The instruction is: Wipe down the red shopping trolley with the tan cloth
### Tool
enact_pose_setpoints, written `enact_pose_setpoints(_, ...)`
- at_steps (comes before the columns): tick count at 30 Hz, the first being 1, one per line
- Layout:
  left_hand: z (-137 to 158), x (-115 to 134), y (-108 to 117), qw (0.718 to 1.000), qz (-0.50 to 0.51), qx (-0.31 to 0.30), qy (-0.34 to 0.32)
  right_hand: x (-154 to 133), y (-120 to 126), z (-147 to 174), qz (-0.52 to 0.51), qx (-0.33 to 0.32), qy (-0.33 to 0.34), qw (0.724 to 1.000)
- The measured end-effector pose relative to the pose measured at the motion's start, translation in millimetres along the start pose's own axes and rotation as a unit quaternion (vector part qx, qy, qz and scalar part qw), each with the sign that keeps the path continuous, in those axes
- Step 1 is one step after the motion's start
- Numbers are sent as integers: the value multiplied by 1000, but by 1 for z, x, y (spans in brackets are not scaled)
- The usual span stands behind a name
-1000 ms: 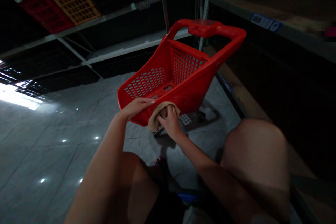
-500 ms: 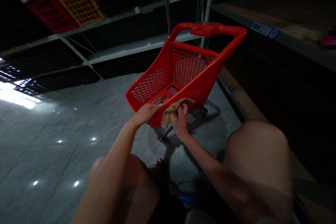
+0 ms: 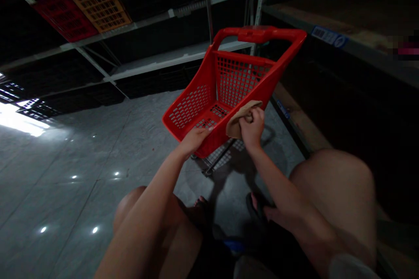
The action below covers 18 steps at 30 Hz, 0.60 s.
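A red plastic shopping cart [image 3: 193, 107] stands on the floor in front of my knees, its handle at the far right end. My left hand [image 3: 195, 140] grips the near corner of the basket's rim, thumb on top. In my right hand [image 3: 252, 125] is a tan cloth [image 3: 235, 125], bunched in the fingers and pressed against the outside of the cart's near side wall. The cloth's far edge reaches up to the rim. Part of the cart's metal base shows beneath the basket.
Metal shelving [image 3: 153, 67] runs along the back, carrying a yellow crate [image 3: 100, 2] and a red crate [image 3: 65, 16]. On the right, close to my knee, is a shelf with a blue-and-white label [image 3: 329, 36]. Grey tiled floor [image 3: 65, 183] extends to the left.
My right hand and the cloth have slid up and to the right along the cart's side, toward the handle. The basket's near end and my left hand on it have shifted slightly right.
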<state>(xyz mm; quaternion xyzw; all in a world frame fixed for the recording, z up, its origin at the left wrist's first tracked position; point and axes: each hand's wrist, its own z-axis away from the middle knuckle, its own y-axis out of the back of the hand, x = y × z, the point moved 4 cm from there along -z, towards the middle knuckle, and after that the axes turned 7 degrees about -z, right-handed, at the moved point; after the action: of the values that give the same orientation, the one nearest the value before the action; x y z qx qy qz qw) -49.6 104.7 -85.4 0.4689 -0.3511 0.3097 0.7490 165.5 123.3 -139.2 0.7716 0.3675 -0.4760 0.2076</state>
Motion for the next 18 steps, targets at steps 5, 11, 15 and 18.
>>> enact_pose_setpoints(5, -2, 3, -8, 999, -35, 40, -11, -21, -37, 115, 9, -147, -35, 988)
enact_pose_setpoints(11, 1, 5, -14, 1000, -20, 22, 0, -49, -39, 152, -71, -191, -37, 978)
enact_pose_setpoints(15, -1, 3, -16, 997, -51, 62, -17, -75, -9, 75, -99, -64, 32, 993)
enact_pose_setpoints(18, -1, 2, -25, 998, -37, 54, -14, -67, -6, 61, -87, -66, 42, 993)
